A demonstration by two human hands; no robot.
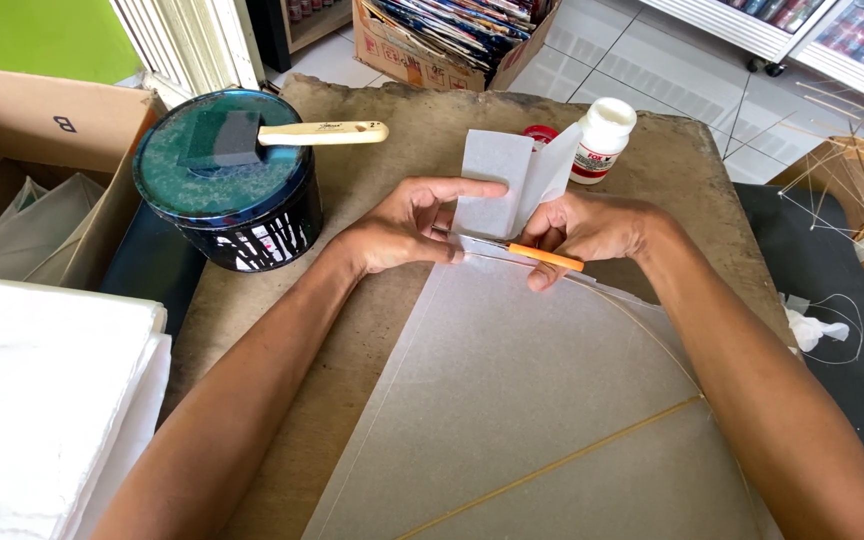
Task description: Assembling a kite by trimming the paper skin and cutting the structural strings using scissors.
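Observation:
My left hand [404, 225] pinches a small folded piece of white paper [497, 180] that stands up over the tip of a translucent paper sheet [512, 390]. My right hand [592, 232] grips an orange-handled tool [547, 257], likely a knife or scissors, its metal end hidden at the paper's base; its fingers also touch the folded paper. Thin bamboo sticks [562, 462] lie on the sheet, one straight and one curved. All of this rests on a brown worn work board [372, 180].
A round dark tin [224, 195] with a wooden-handled brush [322, 132] on its lid stands at left. A white glue bottle [600, 140] and a red cap [540, 133] sit behind the hands. Cardboard boxes [32, 130], a stack of white paper [42, 400], and stick frames [852, 160] surround the board.

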